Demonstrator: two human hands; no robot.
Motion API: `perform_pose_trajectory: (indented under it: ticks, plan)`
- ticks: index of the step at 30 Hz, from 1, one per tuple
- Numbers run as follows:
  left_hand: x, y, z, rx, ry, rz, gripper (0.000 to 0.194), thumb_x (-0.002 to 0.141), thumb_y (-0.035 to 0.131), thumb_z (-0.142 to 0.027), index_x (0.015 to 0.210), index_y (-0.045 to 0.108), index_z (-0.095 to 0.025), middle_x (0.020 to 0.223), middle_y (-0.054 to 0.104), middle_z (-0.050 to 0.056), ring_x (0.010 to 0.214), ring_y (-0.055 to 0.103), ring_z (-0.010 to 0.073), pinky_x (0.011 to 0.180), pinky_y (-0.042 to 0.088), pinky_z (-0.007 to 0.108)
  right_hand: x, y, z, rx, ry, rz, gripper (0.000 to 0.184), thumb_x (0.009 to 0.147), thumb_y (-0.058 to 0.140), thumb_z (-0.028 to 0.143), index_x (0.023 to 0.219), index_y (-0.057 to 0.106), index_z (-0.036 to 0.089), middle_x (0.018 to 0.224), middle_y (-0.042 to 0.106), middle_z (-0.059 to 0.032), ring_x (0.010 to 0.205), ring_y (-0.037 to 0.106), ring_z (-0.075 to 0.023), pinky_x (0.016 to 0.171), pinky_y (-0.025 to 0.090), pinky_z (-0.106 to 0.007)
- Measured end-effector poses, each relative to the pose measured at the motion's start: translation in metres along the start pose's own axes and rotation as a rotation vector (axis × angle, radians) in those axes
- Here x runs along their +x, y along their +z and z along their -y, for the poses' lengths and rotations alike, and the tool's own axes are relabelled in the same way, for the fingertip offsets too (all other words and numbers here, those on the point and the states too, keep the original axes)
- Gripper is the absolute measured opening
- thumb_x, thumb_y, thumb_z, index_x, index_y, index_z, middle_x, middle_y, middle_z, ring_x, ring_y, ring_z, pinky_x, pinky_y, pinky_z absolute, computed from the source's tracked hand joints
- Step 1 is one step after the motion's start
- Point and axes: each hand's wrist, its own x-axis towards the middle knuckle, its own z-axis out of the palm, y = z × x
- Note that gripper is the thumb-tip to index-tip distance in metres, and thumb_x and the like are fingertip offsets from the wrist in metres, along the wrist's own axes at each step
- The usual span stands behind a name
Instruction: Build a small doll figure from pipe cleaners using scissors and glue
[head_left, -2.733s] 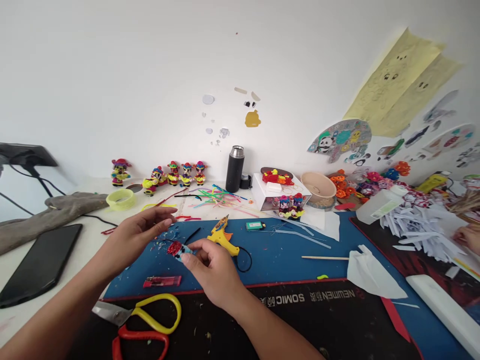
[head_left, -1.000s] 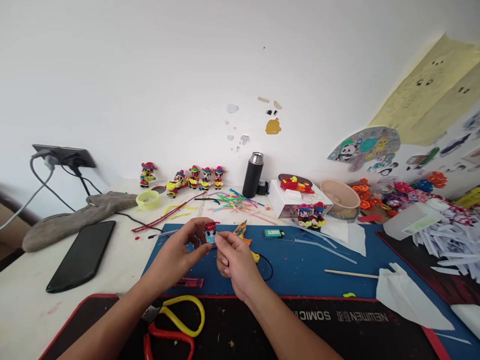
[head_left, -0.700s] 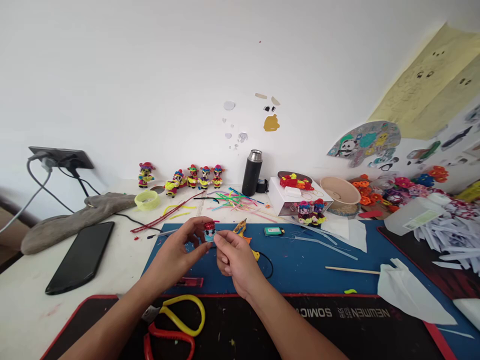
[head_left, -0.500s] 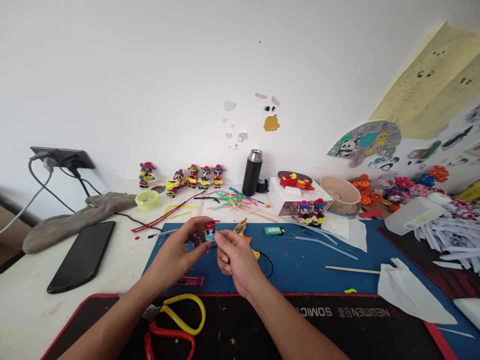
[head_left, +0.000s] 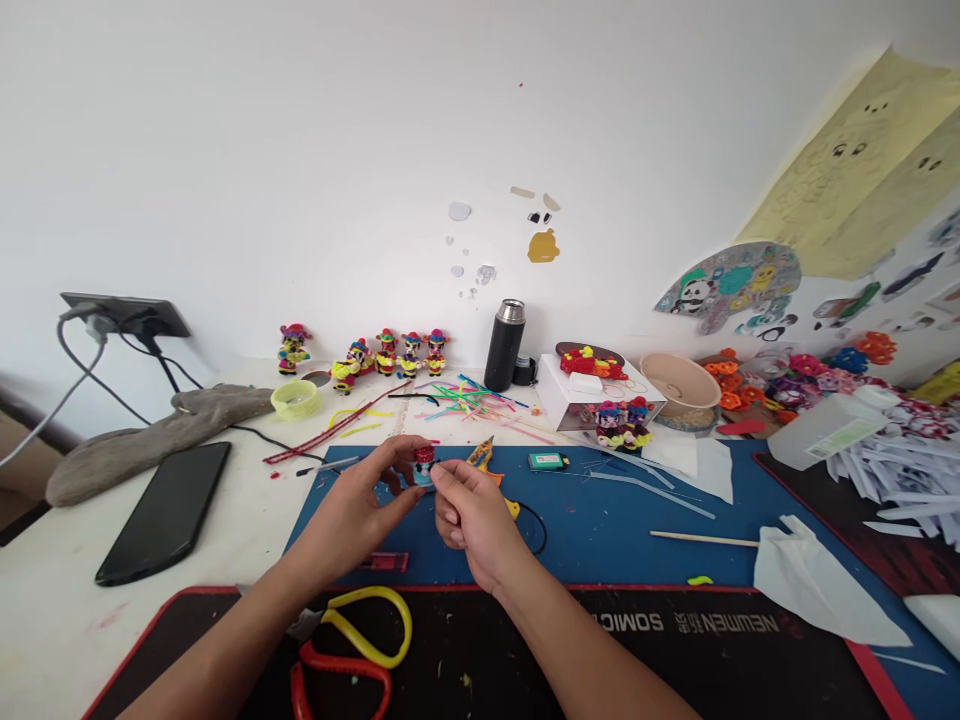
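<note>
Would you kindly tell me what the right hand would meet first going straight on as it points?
The right hand would likely meet the small red-topped, pale-blue figure at its fingertips, then the left hand, though depth is unclear.

Two brand names are showing on the black mat (head_left: 442,650): SOMIC and NEWMEN.
Both are standing in pale capitals along its upper edge, lower right of centre in the frame, SOMIC lying left of NEWMEN, with tiny characters sitting between them, too small to read. Labels on the clear bottle (head_left: 806,445), far right, and the green piece (head_left: 548,462), near centre, are appearing illegible.
</note>
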Motion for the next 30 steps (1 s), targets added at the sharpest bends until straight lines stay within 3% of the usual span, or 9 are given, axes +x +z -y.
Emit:
perform_pose_trajectory:
  ticks: [15,30]
  plan:
    - [0.0016,-0.0001,-0.0008,0.006,-0.017,-0.021,0.040,0.090,0.063,-0.028,0.130,0.062,-0.027,0.099,0.073,0.001,0.086,0.067,0.0202,0.081,0.055,0.033,-0.0020,0.0018,0.0004,0.007,0.011,0.019,0.052,0.074,0.084,0.061,0.093,0.058,0.021,0.050,0.041,0.0131,0.037,0.024,-0.0034,0.039,0.010,-0.020]
    - [0.0003,0.0037,0.0029,0.038,0.014,-0.027,0.037,0.091,0.061,-0.028,0.128,0.062,-0.027,0.105,0.074,0.003,0.088,0.070,0.0206,0.082,0.057,0.033,-0.0025,0.0032,-0.0015,0.002,0.039,-0.009,0.057,0.070,0.087,0.059,0.097,0.054,0.022,0.050,0.040,0.0145,0.038,0.024,-0.0038,0.040,0.011,-0.020]
